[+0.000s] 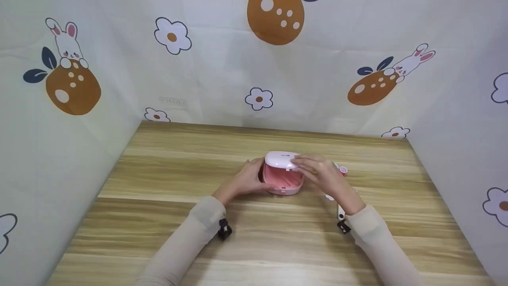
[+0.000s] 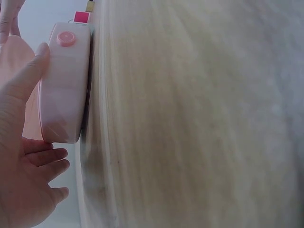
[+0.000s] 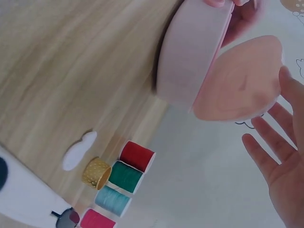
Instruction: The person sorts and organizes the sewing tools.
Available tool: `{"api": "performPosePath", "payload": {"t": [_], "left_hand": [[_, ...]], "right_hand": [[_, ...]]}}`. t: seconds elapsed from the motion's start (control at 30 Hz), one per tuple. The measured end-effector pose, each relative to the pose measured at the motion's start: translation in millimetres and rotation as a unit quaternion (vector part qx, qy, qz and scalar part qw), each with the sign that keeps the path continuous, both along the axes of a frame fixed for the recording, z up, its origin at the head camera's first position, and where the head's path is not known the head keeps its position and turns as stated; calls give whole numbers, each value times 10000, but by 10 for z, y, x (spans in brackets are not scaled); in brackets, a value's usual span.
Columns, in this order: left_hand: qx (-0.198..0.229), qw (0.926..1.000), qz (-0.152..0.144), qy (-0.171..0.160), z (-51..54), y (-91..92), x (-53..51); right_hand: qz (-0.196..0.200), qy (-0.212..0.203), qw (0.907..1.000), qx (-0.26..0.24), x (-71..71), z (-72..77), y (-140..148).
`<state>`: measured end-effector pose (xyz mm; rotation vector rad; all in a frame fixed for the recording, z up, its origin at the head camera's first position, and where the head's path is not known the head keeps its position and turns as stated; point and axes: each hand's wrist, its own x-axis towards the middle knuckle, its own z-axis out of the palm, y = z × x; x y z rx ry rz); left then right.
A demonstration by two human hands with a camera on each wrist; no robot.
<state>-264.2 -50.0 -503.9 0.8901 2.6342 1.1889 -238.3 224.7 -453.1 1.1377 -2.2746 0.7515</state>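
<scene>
A small pink sewing case (image 1: 291, 191) stands on the table with its glossy pale lid (image 1: 278, 160) raised, showing a pink interior. My left hand (image 1: 247, 178) grips the base from the left side, its thumb along the front wall near the round pink button (image 2: 66, 38). At the lid's right edge, my right hand (image 1: 323, 174) holds the rim between thumb and fingers. Right of the case lie thread spools in red (image 3: 137, 156), green (image 3: 126, 177), light blue (image 3: 113, 201) and pink (image 3: 97, 219), beside a gold thimble (image 3: 96, 173).
Near the spools lies a small white rounded piece (image 3: 79, 151). A longer white object (image 3: 28, 194) with a dark spot is partly under my right wrist in the head view. Patterned cloth walls (image 1: 214, 71) enclose the wooden table (image 1: 170, 159) at the back and sides.
</scene>
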Motion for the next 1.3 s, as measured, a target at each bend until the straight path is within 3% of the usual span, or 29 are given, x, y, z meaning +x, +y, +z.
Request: {"api": "performPosePath", "payload": {"t": [0.2,0.43,0.57,0.63,0.8,0.97,1.0,1.13,1.23,1.3], "left_hand": [[-70,10000,13,67,-70,-3,-38],[-267,9996,73,41,-9,23,-9],[-284,9992,144,240,-245,35,-134],[-227,9993,153,264,-273,36,-146],[-164,9998,94,60,-6,25,-5],[-318,9994,124,75,85,33,43],[-333,9993,125,63,89,36,44],[-277,9994,138,171,-126,45,-87],[-52,9998,66,179,-171,32,-115],[65,9998,1,204,-113,22,-71]], "right_hand": [[-173,34,9998,-98,-30,84,-21],[-262,371,9987,-241,-90,111,-26],[-298,414,9983,-296,-117,118,-24],[-331,430,9980,-326,-133,125,-25],[-488,476,9972,-323,-162,162,-38],[-601,312,9974,-266,-192,196,-32],[-607,276,9975,-252,-198,207,-29],[-684,96,9975,-121,-225,239,-8],[-769,-82,9970,39,-234,262,3],[-831,-231,9962,143,-236,278,9]]}}
